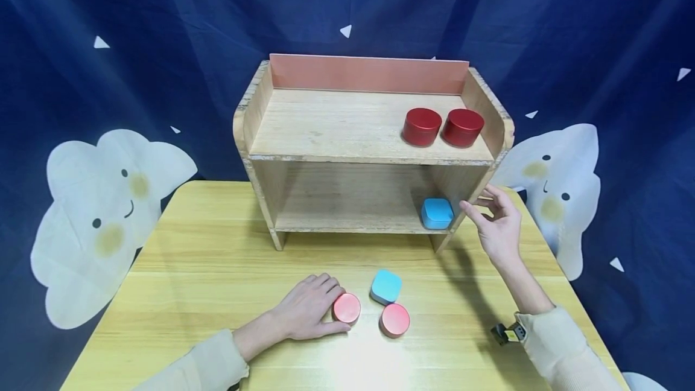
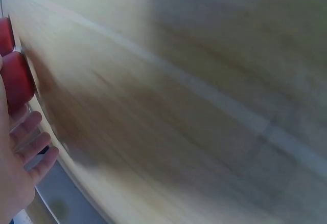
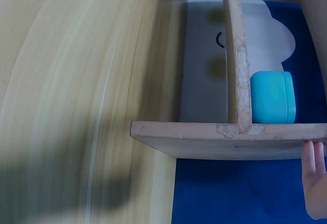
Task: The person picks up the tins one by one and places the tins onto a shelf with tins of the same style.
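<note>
Backdrop [image 1: 136,29]: a dark blue cloth with white triangles and smiling cloud figures is hanging behind everything.
Table [image 1: 206,258]: a light wooden top is carrying the shelf and the loose tins.
Shelf [image 1: 369,131]: a two-level wooden rack is standing at the back of the table, open toward the person.
Left hand [image 1: 309,312]: it is lying palm down on the table, fingers curling lightly round the left side of the near pink tin [image 1: 347,308] and touching it.
Right hand [image 1: 496,228]: it is hovering just beside the shelf's right wall, fingers loosely spread and holding nothing; the blue tin on the lower shelf [image 1: 437,213] is sitting near its fingertips, apart from them.
Red tins [image 1: 422,127]: two dark red round ones are standing side by side at the right of the top level.
Second pink tin [image 1: 394,320]: it is lying on the table just right of the first.
Loose blue tin [image 1: 386,286]: it is resting just behind and between the pink pair.
</note>
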The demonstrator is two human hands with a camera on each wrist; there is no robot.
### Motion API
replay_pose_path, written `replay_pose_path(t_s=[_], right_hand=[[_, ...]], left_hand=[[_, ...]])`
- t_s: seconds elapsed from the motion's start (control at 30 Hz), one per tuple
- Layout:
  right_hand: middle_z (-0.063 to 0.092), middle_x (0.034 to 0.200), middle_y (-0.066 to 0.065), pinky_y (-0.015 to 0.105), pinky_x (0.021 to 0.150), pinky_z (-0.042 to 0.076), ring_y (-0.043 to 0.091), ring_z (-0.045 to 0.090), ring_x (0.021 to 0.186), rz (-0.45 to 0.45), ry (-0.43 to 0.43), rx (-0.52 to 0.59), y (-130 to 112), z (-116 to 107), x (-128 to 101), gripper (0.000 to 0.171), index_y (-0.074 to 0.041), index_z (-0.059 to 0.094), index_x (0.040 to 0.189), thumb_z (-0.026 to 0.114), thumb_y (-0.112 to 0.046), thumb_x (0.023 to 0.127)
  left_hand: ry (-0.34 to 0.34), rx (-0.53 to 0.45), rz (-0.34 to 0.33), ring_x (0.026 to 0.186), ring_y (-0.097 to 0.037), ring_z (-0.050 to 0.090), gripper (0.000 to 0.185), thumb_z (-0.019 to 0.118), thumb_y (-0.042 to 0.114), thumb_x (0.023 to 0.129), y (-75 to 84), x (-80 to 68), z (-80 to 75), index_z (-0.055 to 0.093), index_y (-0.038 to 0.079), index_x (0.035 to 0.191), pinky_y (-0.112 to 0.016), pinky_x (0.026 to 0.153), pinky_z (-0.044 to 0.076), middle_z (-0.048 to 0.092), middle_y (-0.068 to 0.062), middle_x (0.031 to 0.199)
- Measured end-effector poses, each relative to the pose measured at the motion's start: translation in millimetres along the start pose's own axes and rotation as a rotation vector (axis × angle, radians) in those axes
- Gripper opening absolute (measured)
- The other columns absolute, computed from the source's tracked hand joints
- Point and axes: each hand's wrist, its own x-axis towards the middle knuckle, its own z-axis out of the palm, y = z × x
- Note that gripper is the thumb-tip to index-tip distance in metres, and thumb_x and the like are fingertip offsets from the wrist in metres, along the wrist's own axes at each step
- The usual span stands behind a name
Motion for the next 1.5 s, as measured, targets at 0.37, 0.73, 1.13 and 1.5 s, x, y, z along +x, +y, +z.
replay_pose_path(t_s=[0.37, 0.73, 1.13, 1.5], right_hand=[[0.074, 0.109, -0.012, 0.011, 0.072, 0.059, -0.001, 0.072, 0.089, 0.01, -0.001, 0.013, -1, 1, 1, 0.05, 0.0, 0.071, 0.13, 0.073, 0.02, 0.084], [0.074, 0.108, -0.013, 0.011, 0.07, 0.058, -0.001, 0.072, 0.089, 0.011, 0.012, 0.002, 1, 0, 0, 0.05, -0.003, 0.072, 0.129, 0.074, 0.019, 0.084], [0.074, 0.108, -0.012, 0.012, 0.07, 0.059, -0.001, 0.073, 0.088, -0.001, 0.004, 0.026, 1, 1, -2, 0.049, 0.0, 0.071, 0.127, 0.074, 0.021, 0.083], [0.075, 0.108, -0.012, 0.011, 0.07, 0.059, -0.001, 0.073, 0.088, -0.007, 0.011, 0.019, -1, 1, -1, 0.05, -0.002, 0.072, 0.127, 0.074, 0.021, 0.083]], left_hand=[[0.017, -0.011, 0.002, 0.106, -0.011, 0.062, 0.057, 0.063, 0.075, 0.091, 2.0, 0.4, 1.0, 0.068, 0.024, 0.116, -0.034, 0.093, 0.056, 0.068, 0.009, 0.109], [0.054, -0.012, 0.002, 0.104, -0.011, 0.062, 0.057, 0.066, 0.075, 0.088, 3.0, -2.6, 0.7, 0.07, 0.024, 0.112, -0.036, 0.094, 0.056, 0.069, 0.01, 0.106], [0.163, -0.015, 0.009, 0.101, -0.01, 0.064, 0.052, 0.077, 0.069, 0.082, 2.5, 2.2, -16.7, 0.069, 0.024, 0.107, -0.033, 0.091, 0.057, 0.07, 0.009, 0.104], [0.254, 0.015, 0.034, 0.101, -0.011, 0.064, 0.055, 0.08, 0.067, 0.079, 3.8, 10.2, -36.7, 0.068, 0.022, 0.107, -0.033, 0.089, 0.058, 0.07, 0.008, 0.104]])
